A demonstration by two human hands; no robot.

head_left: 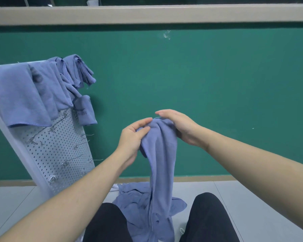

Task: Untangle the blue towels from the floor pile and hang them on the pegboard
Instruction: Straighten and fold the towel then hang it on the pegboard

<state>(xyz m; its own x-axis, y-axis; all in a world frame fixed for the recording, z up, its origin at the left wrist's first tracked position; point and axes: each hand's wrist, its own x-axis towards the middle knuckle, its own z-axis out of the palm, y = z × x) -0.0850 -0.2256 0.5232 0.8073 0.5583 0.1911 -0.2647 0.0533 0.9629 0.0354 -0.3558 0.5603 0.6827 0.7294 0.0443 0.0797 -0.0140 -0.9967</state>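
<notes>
A blue towel [162, 158] hangs in front of me from both hands. My left hand [133, 137] pinches its top edge between thumb and fingers. My right hand [179, 126] grips the bunched top from the right side, fingers over the cloth. The towel's lower end trails into the blue floor pile [138, 198] between my legs. The white pegboard [59, 151] leans at the left, with several blue towels [30, 91] draped over its top and metal hooks sticking out below them.
A green wall [217, 84] stands behind, with a beige ledge above and a tan skirting strip at its foot. Grey floor tiles [252, 198] lie around my black-trousered legs [208, 220].
</notes>
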